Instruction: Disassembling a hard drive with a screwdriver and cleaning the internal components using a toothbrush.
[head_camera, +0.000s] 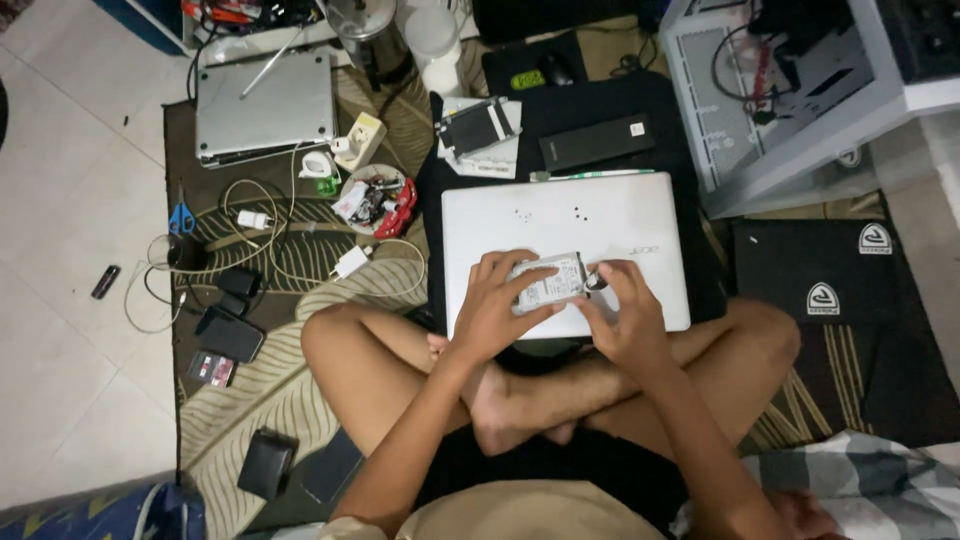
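A small silver hard drive (553, 281) lies on the lid of a closed white laptop (560, 225) that rests across my crossed legs. My left hand (492, 305) grips the drive's left side, fingers spread over its top and edge. Its right end is pinched by the fingertips of my right hand (622, 315), at a small metal part I cannot make out. Both hands touch the drive.
A silver laptop (265, 105) lies far left on the patterned mat. Cables, chargers (351, 263), blue scissors (181, 217) and a bowl of small parts (372, 200) crowd the left. A drive caddy (478, 126) and black box (596, 141) lie beyond. An open computer case (770, 95) stands right.
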